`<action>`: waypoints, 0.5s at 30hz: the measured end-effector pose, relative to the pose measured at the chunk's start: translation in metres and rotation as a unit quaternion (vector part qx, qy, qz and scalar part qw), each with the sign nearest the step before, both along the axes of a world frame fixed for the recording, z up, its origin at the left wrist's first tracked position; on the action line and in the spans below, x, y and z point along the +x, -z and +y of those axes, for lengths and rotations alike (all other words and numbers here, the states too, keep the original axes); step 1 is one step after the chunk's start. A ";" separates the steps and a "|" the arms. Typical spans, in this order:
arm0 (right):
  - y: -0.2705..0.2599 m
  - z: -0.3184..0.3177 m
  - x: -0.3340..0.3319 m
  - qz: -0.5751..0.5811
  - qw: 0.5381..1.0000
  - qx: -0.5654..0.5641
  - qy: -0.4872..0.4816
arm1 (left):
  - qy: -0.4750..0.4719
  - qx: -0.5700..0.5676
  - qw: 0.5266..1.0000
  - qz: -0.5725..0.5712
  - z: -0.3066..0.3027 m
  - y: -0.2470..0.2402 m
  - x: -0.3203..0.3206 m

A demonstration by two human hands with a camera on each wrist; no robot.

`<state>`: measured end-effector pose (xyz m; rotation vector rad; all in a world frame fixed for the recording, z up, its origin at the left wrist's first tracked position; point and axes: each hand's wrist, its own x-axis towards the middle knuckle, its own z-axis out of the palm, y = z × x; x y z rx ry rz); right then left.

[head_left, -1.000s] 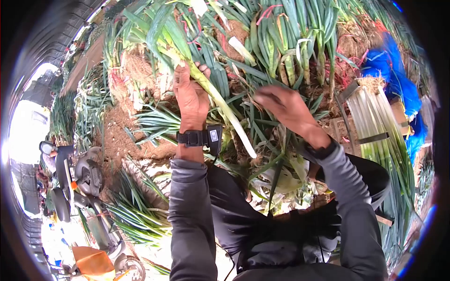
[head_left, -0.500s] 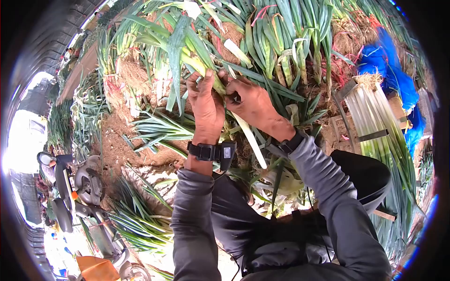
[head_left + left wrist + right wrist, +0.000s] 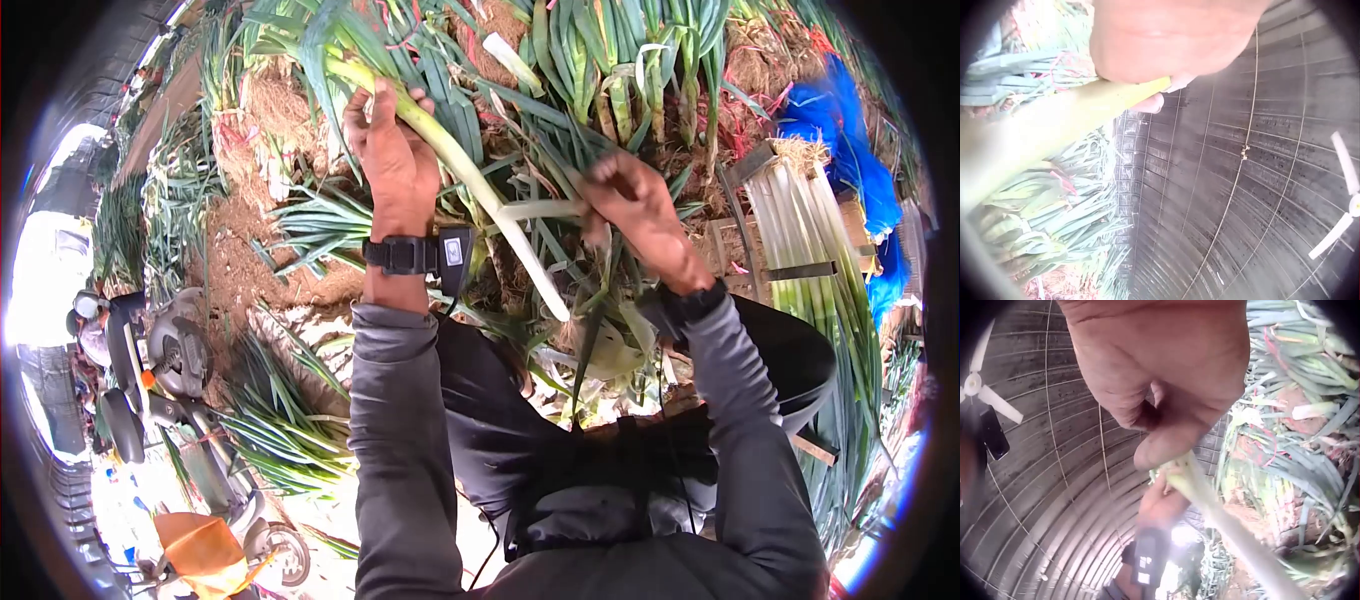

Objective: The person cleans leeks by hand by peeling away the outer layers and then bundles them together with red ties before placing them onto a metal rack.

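Note:
A long leek (image 3: 472, 176) slants across the head view, its green leaves at the upper left and its white root end pointing down to the right. My left hand (image 3: 398, 168) grips the stalk just below the leaves. From the stalk's lower half a pale strip of outer skin (image 3: 540, 209) stretches sideways to my right hand (image 3: 640, 215), whose curled fingers pinch it. In the left wrist view the stalk (image 3: 1035, 131) runs under the left hand (image 3: 1175, 37). The right wrist view has the right hand (image 3: 1166, 369) with thumb and fingers curled, the leek (image 3: 1235, 531) beyond it.
Bundled leeks (image 3: 600, 70) with pink ties lie across the far side. A strapped bundle of trimmed leeks (image 3: 800, 240) stands at the right, beside blue plastic (image 3: 850, 160). Loose leaves (image 3: 280, 430) lie at lower left, near a parked motorbike (image 3: 180, 370).
The right hand came in to the stalk beside the left hand, then drew away to the right, peeling a pale strip. The left hand moved up and left with the leek.

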<state>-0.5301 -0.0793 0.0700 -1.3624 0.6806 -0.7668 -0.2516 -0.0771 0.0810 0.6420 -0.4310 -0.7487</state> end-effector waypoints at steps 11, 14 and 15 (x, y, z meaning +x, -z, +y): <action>0.164 0.047 -0.058 0.212 0.928 -0.300 -0.057 | -0.003 0.022 0.999 -0.043 0.005 -0.003 0.009; 0.052 -0.016 0.003 0.149 0.961 -0.231 0.001 | 0.043 0.042 0.998 -0.033 -0.003 0.005 -0.023; 0.026 -0.030 0.023 0.124 0.963 -0.236 0.039 | 0.063 0.048 0.997 -0.013 -0.002 0.001 -0.041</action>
